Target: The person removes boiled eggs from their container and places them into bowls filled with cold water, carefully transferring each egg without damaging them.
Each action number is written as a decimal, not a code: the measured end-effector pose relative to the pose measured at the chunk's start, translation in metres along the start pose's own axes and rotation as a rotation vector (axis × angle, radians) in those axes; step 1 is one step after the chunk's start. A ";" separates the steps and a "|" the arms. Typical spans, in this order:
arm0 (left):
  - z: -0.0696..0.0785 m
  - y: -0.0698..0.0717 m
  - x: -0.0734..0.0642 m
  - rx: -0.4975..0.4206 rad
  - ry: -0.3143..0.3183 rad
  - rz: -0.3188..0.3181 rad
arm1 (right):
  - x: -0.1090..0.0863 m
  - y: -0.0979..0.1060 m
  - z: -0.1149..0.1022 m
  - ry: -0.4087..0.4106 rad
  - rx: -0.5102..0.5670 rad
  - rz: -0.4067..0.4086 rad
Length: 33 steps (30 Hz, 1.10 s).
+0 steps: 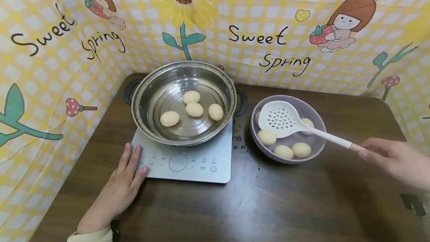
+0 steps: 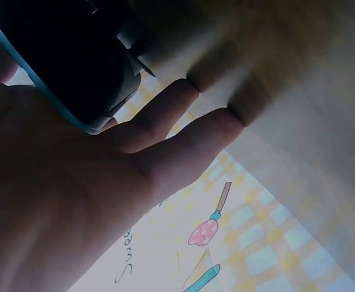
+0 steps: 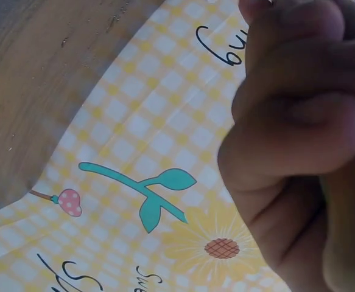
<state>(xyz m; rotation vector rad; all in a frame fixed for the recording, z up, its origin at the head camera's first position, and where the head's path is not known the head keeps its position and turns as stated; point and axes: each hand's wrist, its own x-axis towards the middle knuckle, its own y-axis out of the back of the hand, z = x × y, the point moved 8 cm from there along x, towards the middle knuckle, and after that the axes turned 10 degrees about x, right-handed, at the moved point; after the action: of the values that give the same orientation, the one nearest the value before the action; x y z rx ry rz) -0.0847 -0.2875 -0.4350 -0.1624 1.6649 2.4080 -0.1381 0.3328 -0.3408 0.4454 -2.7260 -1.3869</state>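
My right hand [image 1: 399,160] grips the wooden end of a white slotted spoon [image 1: 282,120]. Its perforated head lies over the purple bowl [image 1: 320,148] with no egg on it, overlapping some of the several eggs [image 1: 283,151] inside. In the right wrist view, the curled fingers [image 3: 293,140] fill the right side, and the spoon is out of sight. My left hand [image 1: 122,178] rests at the left front corner of the white induction cooker [image 1: 198,173], fingers extended. A steel pot [image 1: 141,122] on the cooker contains water and several eggs [image 1: 194,109].
Black handles [image 1: 240,104] stick out from both sides of the pot. Water drops [image 1: 237,138] dot the brown table [image 1: 268,204] between cooker and bowl. A yellow checked cloth [image 1: 215,21] with printed drawings hangs behind and at the sides.
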 end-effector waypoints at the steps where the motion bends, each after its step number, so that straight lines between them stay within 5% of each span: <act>1: 0.000 0.000 0.000 0.001 -0.001 0.003 | 0.001 0.002 -0.001 0.009 -0.029 0.028; 5: -0.001 0.001 0.000 0.001 -0.001 0.008 | 0.002 0.012 -0.006 0.033 -0.061 0.124; 14: -0.002 0.002 0.001 0.009 0.000 0.012 | -0.002 0.028 -0.029 0.185 0.064 0.320; 18: -0.001 0.003 0.000 0.009 -0.001 0.014 | -0.003 0.028 -0.044 0.245 -0.004 0.349; 27: -0.002 0.003 -0.001 0.006 0.003 0.020 | 0.019 0.024 -0.066 0.135 0.043 0.315; 33: 0.000 0.004 -0.002 0.003 -0.006 0.028 | 0.044 0.006 -0.116 0.270 0.038 0.314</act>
<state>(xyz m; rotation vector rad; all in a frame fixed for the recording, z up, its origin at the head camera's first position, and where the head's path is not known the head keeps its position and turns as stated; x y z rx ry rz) -0.0840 -0.2896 -0.4308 -0.1325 1.6794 2.4241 -0.1609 0.2328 -0.2709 0.1778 -2.4749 -1.1096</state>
